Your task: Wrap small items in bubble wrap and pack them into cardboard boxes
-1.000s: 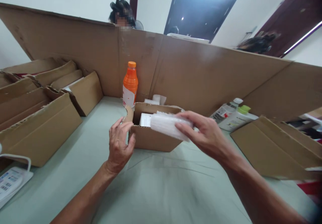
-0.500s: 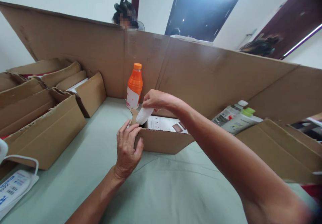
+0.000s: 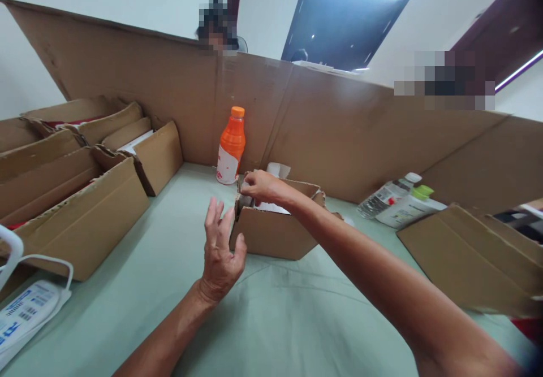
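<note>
Box (image 3: 274, 231) open on table (image 3: 271, 320), just before orange bottle (image 3: 231, 146). Right hand (image 3: 263, 187) at box's left rim, fingers pinched on small white item, part hidden. Left hand (image 3: 220, 250) just left of box, spread, empty, not touching, leaving opening accessible.

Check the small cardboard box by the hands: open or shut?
Open. The small cardboard box has its flaps up, and the right hand reaches inside.
</note>
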A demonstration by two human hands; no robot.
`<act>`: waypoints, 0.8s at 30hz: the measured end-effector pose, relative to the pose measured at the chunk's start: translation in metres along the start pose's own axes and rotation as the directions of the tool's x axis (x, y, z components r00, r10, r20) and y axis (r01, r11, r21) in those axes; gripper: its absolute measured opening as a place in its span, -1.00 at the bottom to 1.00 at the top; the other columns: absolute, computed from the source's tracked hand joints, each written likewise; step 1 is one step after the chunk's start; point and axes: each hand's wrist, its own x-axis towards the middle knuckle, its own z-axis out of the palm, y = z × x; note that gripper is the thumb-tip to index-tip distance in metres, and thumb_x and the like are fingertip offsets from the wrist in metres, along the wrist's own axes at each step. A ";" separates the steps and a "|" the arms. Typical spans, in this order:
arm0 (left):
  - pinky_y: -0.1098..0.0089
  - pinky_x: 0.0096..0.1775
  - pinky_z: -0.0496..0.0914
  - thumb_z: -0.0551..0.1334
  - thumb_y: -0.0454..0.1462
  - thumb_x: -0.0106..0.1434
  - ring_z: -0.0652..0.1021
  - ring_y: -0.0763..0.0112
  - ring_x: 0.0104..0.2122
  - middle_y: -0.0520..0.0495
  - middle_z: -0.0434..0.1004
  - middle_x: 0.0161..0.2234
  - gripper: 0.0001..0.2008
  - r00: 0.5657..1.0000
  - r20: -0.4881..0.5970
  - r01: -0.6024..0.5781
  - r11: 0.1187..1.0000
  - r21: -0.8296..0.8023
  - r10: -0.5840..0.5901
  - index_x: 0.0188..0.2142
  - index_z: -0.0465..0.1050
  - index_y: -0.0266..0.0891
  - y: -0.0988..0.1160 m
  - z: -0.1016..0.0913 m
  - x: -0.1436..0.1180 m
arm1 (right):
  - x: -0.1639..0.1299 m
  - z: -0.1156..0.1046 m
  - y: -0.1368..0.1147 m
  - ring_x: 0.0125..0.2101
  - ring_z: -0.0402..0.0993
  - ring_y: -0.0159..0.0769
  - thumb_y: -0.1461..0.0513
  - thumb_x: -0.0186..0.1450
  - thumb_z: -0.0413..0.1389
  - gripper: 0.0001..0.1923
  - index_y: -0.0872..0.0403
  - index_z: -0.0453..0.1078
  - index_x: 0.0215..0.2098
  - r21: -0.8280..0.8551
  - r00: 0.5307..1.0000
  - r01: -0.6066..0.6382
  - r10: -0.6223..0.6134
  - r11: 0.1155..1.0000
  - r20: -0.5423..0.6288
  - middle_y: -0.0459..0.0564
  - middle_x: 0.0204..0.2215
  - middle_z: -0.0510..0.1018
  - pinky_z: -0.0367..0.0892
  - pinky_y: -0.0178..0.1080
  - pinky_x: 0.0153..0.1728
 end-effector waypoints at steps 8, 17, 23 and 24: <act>0.06 0.16 0.40 0.17 -0.39 0.30 0.43 0.09 0.21 -0.36 0.32 0.25 -0.26 0.997 0.047 0.062 0.997 -0.044 -0.060 0.40 -0.08 -0.21 -0.004 0.009 -0.012 | -0.007 0.005 0.007 -0.11 0.55 -0.09 0.20 0.32 0.07 -0.78 0.12 0.51 -0.18 -0.033 0.986 0.042 -0.047 0.999 -0.162 0.16 -0.14 0.64 0.29 -0.26 -0.23; 0.10 0.07 0.47 0.17 -0.32 0.30 0.52 0.14 0.09 -0.31 0.43 0.16 -0.42 0.932 0.169 0.338 0.937 -0.093 -0.320 0.30 0.16 -0.21 -0.012 0.007 -0.020 | -0.167 0.072 0.078 -0.17 0.55 -0.15 0.16 0.40 0.04 -0.80 -0.01 0.50 -0.22 0.260 0.600 0.180 0.103 0.949 -0.793 0.01 -0.22 0.64 0.35 -0.09 -0.06; 0.15 0.02 0.47 0.21 -0.27 0.24 0.53 0.17 0.05 -0.30 0.45 0.13 -0.44 0.826 0.242 0.551 0.821 -0.151 -0.510 0.23 0.25 -0.26 -0.013 0.011 -0.023 | -0.197 0.155 0.133 -0.12 0.56 -0.06 0.02 0.27 0.13 -0.56 0.06 0.41 0.03 0.631 0.586 -0.033 0.527 0.775 -0.616 0.17 -0.02 0.57 0.45 -0.03 -0.15; 0.16 0.01 0.48 0.21 -0.27 0.23 0.53 0.18 0.03 -0.30 0.45 0.13 -0.44 0.808 0.254 0.576 0.802 -0.157 -0.531 0.23 0.25 -0.26 -0.013 0.012 -0.023 | -0.186 0.158 0.135 -0.08 0.55 -0.04 0.01 0.24 0.15 -0.47 0.07 0.36 0.11 0.659 0.636 -0.027 0.522 0.752 -0.569 0.20 0.05 0.54 0.46 -0.02 -0.15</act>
